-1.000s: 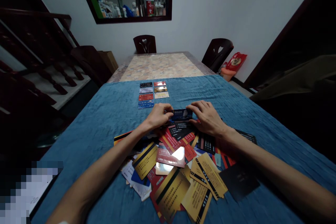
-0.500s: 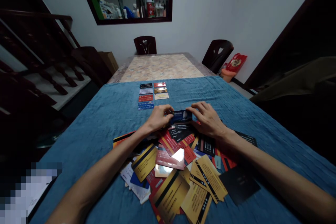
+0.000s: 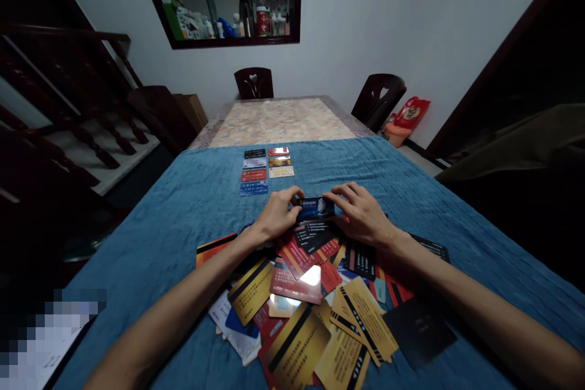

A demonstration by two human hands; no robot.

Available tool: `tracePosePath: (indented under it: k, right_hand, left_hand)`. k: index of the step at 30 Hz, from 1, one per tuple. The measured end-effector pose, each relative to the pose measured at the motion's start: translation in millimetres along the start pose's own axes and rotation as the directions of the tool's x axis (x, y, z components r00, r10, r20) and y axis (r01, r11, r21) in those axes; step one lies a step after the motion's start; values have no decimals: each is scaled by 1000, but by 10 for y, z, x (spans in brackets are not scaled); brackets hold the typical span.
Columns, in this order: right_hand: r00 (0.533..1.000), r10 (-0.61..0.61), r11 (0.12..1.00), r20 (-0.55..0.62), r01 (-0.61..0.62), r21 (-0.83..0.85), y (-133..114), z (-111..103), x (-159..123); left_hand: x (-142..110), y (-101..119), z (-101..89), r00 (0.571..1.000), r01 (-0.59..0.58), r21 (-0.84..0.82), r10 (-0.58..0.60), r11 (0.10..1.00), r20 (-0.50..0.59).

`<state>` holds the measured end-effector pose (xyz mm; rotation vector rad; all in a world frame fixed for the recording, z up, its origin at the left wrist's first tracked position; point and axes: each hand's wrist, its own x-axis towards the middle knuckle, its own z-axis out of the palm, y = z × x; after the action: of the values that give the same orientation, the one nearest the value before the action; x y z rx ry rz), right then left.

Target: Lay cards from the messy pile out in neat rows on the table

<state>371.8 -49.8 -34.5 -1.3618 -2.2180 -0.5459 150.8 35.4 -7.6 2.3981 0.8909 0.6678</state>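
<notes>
The left hand (image 3: pixel 276 214) and right hand (image 3: pixel 363 213) pinch a dark blue card (image 3: pixel 315 208) by its ends at the pile's (image 3: pixel 297 283) far side — apparently inspecting it. Placing it beside the laid-out cards (image 3: pixel 254 187), far left, would call for one hand's release.

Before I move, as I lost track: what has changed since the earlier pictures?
Nothing was grasped or released; only the view tipped slightly up. The left hand and right hand still hold the blue card at the pile; the laid-out cards stay put.
</notes>
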Motion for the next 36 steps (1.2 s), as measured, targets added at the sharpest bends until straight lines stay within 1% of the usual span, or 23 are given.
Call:
tracePosePath:
  k: [7,12,17,22,27,31,36]
  right_hand:
    - [1000,-3,998,30,1,63,20,-46,18]
    - [997,-11,994,70,4,105,68,-128,61]
    - [989,-51,991,137,33,129,149,-217,167]
    - [980,-65,981,188,29,190,278,-250,278]
    - [962,-117,970,248,56,238,435,-209,332]
    - [954,-127,967,272,59,247,569,-150,404]
    - [948,-101,975,301,34,220,759,-50,598]
  left_hand:
    - [-20,1,3,998,-68,113,67,991,13]
    - [-51,19,-9,986,-169,148,168,974,22]
    - [-29,65,-77,980,-197,220,189,955,59]
    - [66,124,-164,972,-220,310,180,925,152]
    - [159,123,-185,959,-252,367,182,895,215]
    - [279,49,-184,955,-255,354,176,900,239]
    - [541,-125,-202,959,-250,345,182,905,217]
